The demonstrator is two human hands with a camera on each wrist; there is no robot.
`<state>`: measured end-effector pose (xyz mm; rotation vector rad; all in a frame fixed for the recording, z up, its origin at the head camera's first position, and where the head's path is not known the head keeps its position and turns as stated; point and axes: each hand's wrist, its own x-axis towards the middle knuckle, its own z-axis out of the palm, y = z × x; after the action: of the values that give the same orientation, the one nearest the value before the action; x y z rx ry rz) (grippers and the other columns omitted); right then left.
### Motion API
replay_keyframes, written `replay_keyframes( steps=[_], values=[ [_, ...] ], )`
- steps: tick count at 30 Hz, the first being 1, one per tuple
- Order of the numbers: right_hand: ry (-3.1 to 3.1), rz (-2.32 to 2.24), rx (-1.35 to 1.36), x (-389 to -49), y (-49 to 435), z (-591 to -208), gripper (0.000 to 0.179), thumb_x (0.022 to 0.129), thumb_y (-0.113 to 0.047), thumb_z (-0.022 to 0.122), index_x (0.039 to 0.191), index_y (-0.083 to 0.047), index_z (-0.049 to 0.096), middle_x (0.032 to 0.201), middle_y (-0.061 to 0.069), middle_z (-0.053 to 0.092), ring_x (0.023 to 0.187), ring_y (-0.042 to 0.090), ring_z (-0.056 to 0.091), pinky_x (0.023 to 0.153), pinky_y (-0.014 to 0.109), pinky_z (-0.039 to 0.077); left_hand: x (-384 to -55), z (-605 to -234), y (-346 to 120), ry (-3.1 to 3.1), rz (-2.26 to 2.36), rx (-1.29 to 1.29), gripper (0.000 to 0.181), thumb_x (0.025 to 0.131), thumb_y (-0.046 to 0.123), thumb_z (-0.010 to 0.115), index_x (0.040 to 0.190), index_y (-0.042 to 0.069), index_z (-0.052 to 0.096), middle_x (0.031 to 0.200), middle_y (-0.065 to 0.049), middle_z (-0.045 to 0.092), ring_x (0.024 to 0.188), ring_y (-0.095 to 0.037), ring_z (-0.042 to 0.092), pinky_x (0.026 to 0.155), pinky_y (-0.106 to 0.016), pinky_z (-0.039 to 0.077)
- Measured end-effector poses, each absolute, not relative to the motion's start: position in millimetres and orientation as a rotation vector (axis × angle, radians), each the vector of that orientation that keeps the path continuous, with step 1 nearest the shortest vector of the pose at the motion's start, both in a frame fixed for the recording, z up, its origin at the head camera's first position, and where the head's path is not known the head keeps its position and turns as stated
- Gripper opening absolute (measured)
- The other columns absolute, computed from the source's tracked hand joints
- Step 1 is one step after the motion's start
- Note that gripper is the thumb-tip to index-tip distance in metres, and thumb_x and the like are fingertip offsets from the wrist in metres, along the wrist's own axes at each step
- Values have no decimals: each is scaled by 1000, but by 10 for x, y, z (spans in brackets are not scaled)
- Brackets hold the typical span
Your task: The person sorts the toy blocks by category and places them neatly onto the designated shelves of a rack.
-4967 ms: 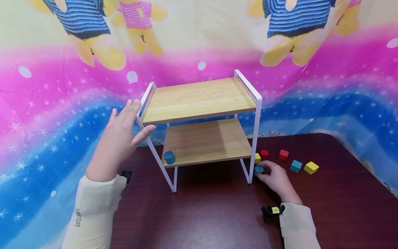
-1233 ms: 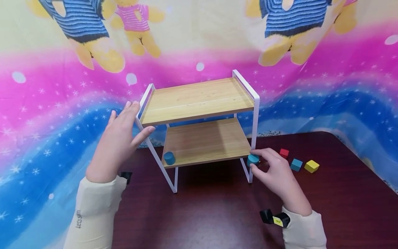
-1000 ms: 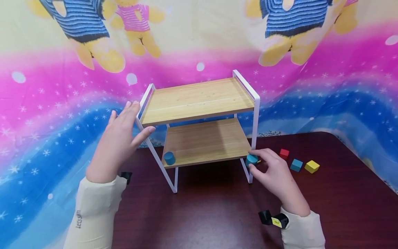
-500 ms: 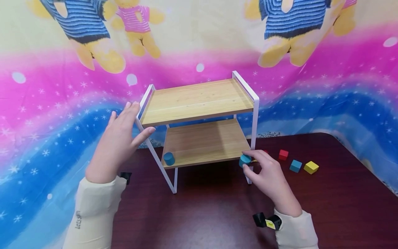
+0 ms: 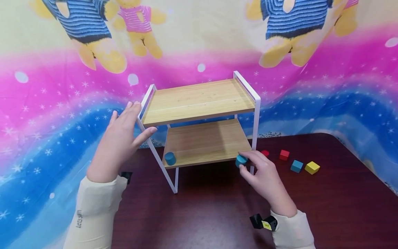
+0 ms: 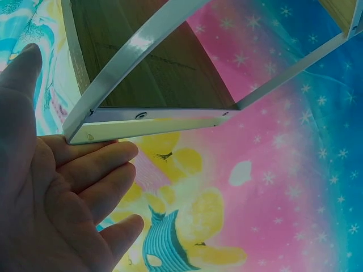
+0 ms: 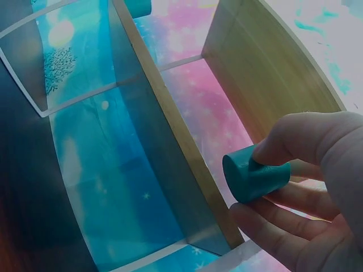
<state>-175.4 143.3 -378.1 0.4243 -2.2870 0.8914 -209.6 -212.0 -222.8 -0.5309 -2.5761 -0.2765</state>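
Between thumb and fingers my right hand (image 5: 264,176) pinches a blue cylinder block (image 5: 240,161), held at the front right edge of the lower shelf. The right wrist view shows the same cylinder block (image 7: 252,174) close to the board's edge. A second blue cylinder block (image 5: 170,158) stands on the lower shelf's front left corner. My left hand (image 5: 116,145), fingers straight, rests against the white frame at the upper left of the two-tier wooden rack (image 5: 199,100). In the left wrist view, the fingers of the left hand (image 6: 74,192) touch the frame's corner.
Right of the rack, on the dark red table (image 5: 199,211), lie a red cube (image 5: 284,155), a blue cube (image 5: 296,166) and a yellow cube (image 5: 312,167). A red round block (image 5: 265,153) is partly hidden behind the right hand. A patterned cloth (image 5: 199,45) hangs behind.
My right hand has picked the blue cylinder block up from the table beside the rack and carried it left to the lower shelf's front edge. The left hand stays in place.
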Motion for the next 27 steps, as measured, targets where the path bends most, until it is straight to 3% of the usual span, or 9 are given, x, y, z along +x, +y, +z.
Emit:
replay_keyframes(
  steps=[27],
  values=[
    [-2239,941,476,-1823,1251,-3844,40,79,-11,74,118,-10,65,110,4,62,94,14,62,77,34,55,-2071,-2222,-2098,-2569,-284,-529,84,87,59,52,148,8,26,151,-17,28,142,-28,16,114,-49,1]
  ],
)
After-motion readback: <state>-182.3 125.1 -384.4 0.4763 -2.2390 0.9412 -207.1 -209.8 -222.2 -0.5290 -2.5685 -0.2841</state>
